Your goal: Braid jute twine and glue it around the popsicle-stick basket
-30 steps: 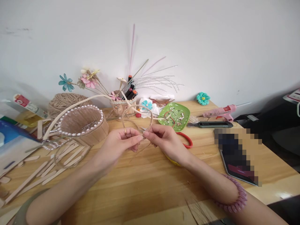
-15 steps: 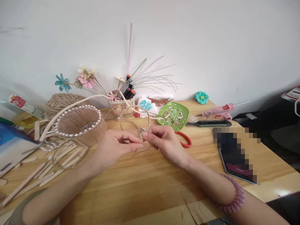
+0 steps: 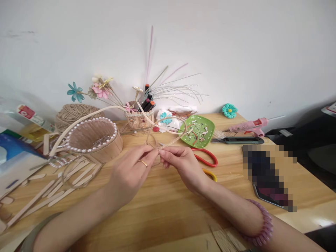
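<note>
Twine ring [image 3: 181, 137] shifted, overlapping green dish [image 3: 210, 129].

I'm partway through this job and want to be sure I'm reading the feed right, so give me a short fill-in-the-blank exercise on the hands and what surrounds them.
1. Of the left hand and the right hand, both at the twine loop, only the ____ one visibly wears a ring.
2. The squarish dish holding small trinkets is ____ in color.
3. Pearl-like beads run around the top ____ of the wooden basket.
4. The glue gun is mostly ____.

Missing words: left; green; rim; pink.
</note>
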Demonstrator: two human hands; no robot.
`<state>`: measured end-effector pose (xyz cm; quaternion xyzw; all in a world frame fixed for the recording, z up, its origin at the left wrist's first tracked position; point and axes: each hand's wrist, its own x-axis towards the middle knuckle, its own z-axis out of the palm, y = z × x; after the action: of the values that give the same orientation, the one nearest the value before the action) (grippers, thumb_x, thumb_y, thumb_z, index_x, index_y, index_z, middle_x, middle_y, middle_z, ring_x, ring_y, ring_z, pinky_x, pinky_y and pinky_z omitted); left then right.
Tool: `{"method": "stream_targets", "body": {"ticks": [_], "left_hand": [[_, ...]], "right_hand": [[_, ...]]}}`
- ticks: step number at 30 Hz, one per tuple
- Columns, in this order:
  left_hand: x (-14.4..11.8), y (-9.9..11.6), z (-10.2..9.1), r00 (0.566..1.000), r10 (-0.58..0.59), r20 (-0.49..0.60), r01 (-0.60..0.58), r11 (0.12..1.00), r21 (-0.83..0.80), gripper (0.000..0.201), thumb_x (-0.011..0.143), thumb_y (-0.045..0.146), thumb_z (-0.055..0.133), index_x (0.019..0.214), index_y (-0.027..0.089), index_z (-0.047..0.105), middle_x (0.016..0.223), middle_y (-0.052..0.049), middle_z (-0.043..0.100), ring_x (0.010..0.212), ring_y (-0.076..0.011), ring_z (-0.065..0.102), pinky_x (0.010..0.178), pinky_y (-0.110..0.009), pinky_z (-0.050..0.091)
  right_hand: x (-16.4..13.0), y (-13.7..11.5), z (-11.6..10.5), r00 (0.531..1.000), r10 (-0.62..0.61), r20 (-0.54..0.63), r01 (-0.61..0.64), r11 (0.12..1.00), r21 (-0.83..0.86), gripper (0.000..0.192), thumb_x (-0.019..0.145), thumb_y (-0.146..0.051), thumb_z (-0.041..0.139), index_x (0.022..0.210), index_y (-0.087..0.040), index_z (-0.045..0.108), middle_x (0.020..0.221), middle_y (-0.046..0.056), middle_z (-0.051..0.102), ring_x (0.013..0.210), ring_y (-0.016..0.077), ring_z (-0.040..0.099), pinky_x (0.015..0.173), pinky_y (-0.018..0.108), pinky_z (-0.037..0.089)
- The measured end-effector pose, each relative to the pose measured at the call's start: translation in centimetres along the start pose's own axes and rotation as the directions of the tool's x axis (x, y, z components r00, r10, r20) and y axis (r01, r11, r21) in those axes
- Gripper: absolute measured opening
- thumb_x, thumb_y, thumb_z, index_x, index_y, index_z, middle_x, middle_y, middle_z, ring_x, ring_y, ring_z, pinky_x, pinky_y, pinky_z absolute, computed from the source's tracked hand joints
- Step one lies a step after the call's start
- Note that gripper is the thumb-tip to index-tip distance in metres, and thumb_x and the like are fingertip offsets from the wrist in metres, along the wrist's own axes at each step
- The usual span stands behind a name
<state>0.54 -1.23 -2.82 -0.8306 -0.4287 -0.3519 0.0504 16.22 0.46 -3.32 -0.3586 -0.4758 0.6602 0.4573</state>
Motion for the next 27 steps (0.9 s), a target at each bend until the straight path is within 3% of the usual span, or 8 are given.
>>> {"method": "stream_targets", "body": {"ticks": [4,8,9,11,13,15,17,27], "left_hand": [[-0.5,-0.2,0.1,0.986,0.165,0.006,-0.164,0.977,0.138,0.019,0.08,0.016,0.054,0.089,0.02,0.07,0.086,-0.009,0.073,0.077,-0.0202,0.066,0.064,-0.027,0.048],[-0.5,0.0,-0.7,0.939,0.33,-0.097,-0.323,0.943,0.081,0.008,0.07,0.02,0.064,0.062,0.021,0.066,0.072,-0.005,0.072,0.057,-0.0151,0.061,0.047,-0.023,0.039],[-0.2,0.1,-1.0,0.958,0.253,-0.132,-0.256,0.967,-0.006,0.014,0.069,0.02,0.064,0.056,0.021,0.063,0.068,-0.004,0.07,0.052,-0.0132,0.057,0.044,-0.023,0.036],[0.9,0.4,-1.4,0.989,-0.11,-0.102,0.081,0.964,-0.253,0.015,0.073,0.021,0.06,0.058,0.02,0.062,0.066,-0.003,0.067,0.053,-0.0128,0.055,0.048,-0.023,0.039],[2.2,0.5,-1.5,0.872,-0.466,0.151,0.476,0.734,-0.485,0.012,0.073,0.029,0.06,0.076,0.02,0.068,0.069,-0.002,0.067,0.053,-0.0131,0.053,0.051,-0.024,0.041],[3.3,0.5,-1.4,0.746,-0.531,0.401,0.655,0.477,-0.586,0.016,0.069,0.032,0.064,0.077,0.019,0.071,0.066,-0.001,0.066,0.05,-0.0117,0.049,0.049,-0.023,0.038],[3.7,0.2,-1.2,0.707,-0.507,0.493,0.693,0.355,-0.628,0.011,0.066,0.028,0.066,0.064,0.019,0.071,0.058,0.001,0.063,0.048,-0.0101,0.045,0.048,-0.022,0.035],[2.5,0.1,-0.6,0.579,-0.701,0.417,0.637,0.07,-0.767,0.009,0.06,0.022,0.074,0.057,0.016,0.069,0.056,0.001,0.059,0.056,-0.0083,0.042,0.051,-0.019,0.034]], "right_hand": [[-0.1,-0.2,-0.2,0.998,-0.052,-0.036,0.049,0.995,-0.085,0.024,0.07,-0.035,0.068,0.059,-0.015,0.062,0.054,-0.004,0.05,0.052,0.0084,0.041,0.052,0.023,0.034],[-0.4,-0.5,-0.2,0.996,-0.085,-0.029,0.075,0.965,-0.25,0.022,0.075,-0.034,0.061,0.063,-0.015,0.06,0.054,-0.004,0.046,0.053,0.0089,0.039,0.05,0.022,0.031],[-0.5,-0.6,-0.2,0.995,-0.097,-0.02,0.087,0.95,-0.299,0.022,0.077,-0.033,0.059,0.063,-0.016,0.059,0.055,-0.004,0.046,0.053,0.0091,0.039,0.05,0.022,0.03],[-0.8,-0.8,0.1,0.994,-0.108,0.024,0.109,0.92,-0.377,0.023,0.078,-0.031,0.056,0.062,-0.016,0.056,0.057,-0.003,0.046,0.054,0.0093,0.039,0.05,0.022,0.03],[-1.0,-0.9,0.3,0.991,-0.107,0.082,0.132,0.891,-0.434,0.024,0.08,-0.029,0.054,0.059,-0.016,0.054,0.057,-0.003,0.047,0.055,0.0096,0.04,0.051,0.022,0.031],[-1.1,-0.9,0.5,0.987,-0.108,0.123,0.154,0.866,-0.475,0.025,0.08,-0.028,0.053,0.058,-0.016,0.053,0.056,-0.003,0.048,0.055,0.0098,0.04,0.053,0.022,0.032],[-1.1,-0.8,0.6,0.984,-0.109,0.142,0.166,0.853,-0.495,0.025,0.081,-0.028,0.053,0.06,-0.016,0.054,0.056,-0.003,0.047,0.055,0.0101,0.04,0.053,0.023,0.032],[-1.3,-0.2,0.8,0.958,-0.217,0.185,0.285,0.758,-0.587,0.024,0.085,-0.027,0.049,0.063,-0.018,0.049,0.058,-0.003,0.046,0.056,0.011,0.039,0.054,0.024,0.03]]}}
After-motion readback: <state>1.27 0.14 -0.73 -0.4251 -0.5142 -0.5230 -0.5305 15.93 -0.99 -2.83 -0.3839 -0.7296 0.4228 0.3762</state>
